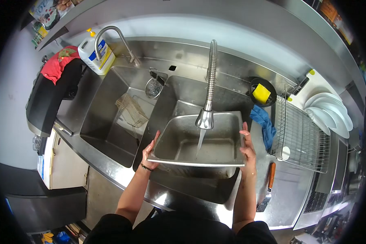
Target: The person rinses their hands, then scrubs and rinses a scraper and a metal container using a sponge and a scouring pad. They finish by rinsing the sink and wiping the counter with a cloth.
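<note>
A rectangular stainless steel pan is held over the right sink basin, under the faucet's spray head. A stream of water runs from the spray head into the pan. On the pan's left edge, my left hand grips the side, with a dark bracelet at the wrist. My right hand grips the opposite side, its fingers wrapped over the rim. The pan's near rim is tipped toward me, and its underside is mostly hidden.
The left basin holds a wire basket and a strainer. On the right are a blue cloth, a yellow sponge, a wire rack, plates and a wooden-handled scraper. A jug stands behind.
</note>
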Demonstrator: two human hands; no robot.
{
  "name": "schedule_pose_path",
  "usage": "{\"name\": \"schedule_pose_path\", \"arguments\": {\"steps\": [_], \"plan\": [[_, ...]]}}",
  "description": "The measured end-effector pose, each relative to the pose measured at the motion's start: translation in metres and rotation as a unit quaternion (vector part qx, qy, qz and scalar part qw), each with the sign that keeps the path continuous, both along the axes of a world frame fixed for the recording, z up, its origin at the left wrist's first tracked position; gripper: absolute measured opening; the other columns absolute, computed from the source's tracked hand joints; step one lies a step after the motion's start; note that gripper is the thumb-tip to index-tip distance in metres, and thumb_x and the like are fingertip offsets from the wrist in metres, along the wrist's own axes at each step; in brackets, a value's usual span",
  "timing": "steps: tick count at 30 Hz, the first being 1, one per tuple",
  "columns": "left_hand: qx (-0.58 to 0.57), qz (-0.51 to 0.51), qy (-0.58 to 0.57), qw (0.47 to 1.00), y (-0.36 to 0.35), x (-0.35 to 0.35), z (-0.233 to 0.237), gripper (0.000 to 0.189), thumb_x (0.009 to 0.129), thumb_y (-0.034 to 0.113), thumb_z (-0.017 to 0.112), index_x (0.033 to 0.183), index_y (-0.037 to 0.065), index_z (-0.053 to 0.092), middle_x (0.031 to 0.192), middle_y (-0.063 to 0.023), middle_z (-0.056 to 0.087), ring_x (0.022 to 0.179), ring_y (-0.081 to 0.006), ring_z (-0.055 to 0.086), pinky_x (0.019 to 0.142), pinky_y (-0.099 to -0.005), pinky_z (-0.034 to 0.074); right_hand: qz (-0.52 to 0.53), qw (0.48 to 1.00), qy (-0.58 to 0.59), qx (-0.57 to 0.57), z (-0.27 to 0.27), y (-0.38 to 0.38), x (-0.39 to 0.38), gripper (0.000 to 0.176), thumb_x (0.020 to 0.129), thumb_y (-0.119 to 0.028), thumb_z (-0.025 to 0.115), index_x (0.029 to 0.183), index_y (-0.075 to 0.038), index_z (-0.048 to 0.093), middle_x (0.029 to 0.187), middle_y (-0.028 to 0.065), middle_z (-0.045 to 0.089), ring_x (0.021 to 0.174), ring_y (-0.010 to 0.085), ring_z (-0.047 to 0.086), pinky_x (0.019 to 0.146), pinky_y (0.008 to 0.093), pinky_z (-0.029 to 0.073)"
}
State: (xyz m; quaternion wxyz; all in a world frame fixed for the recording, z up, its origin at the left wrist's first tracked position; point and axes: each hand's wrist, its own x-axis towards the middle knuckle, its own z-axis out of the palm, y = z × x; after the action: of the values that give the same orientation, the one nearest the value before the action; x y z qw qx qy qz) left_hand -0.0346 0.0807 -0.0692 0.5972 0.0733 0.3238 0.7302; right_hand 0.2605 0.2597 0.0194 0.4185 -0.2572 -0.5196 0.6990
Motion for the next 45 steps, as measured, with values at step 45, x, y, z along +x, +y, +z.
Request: {"name": "schedule_pose_path", "arguments": {"steps": [45], "plan": [[-0.267, -0.032, 0.247, 0.931, -0.058, 0.051, 0.078, 0.021, 0.078, 0.018, 0.063, 0.089, 0.001, 0.056, 0.077, 0.0024, 0.056, 0.07, -0.0052, 0.049, 0.064, -0.0184, 0.038, -0.176, 0.971, 0.033, -0.158, 0.072, -0.044, 0.061, 0.068, 0.054, 0.012, 0.039, 0.122, 0.013, 0.038, 0.133, 0.0262, 0.033, 0.126, 0.0345, 0.031, 0.103, 0.0356, 0.03]]}}
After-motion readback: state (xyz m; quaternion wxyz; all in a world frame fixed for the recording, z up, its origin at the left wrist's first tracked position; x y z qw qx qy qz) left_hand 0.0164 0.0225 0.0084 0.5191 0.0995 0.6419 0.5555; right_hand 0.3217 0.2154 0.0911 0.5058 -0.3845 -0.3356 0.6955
